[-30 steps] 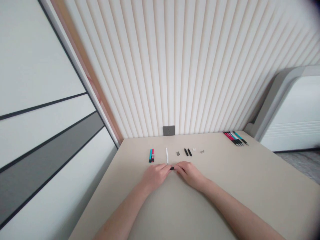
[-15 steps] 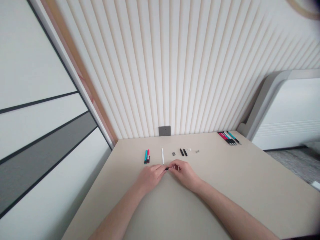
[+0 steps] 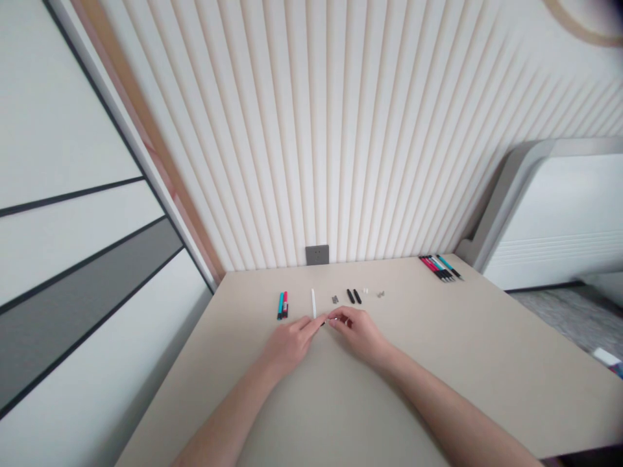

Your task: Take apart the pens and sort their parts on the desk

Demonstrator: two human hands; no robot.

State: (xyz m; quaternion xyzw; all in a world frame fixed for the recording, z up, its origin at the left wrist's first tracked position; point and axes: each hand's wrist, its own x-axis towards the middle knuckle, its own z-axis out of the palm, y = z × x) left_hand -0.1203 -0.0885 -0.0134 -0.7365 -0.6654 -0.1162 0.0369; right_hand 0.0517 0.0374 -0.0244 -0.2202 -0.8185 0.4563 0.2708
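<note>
My left hand is closed, thumb and fingers pinching a small black pen grip, mostly hidden by the fingers. Close to its right, my right hand has thumb and forefinger pressed together on something tiny that I cannot make out. Just beyond the fingertips lie thin white refills. A blue pen barrel and a pink pen barrel rest to the left. Rightward in a row come small grey parts, two black pen grips, tiny white pieces and small greyish pieces.
Several pens with black lower ends lie side by side at the table's far right corner. The beige table meets a ribbed wall with a dark socket. A white cabinet stands left, a pale headboard right.
The fingertips of my two hands have moved slightly apart, and my left forefinger is now stretched farther over the black grip. The view has shifted a little.
</note>
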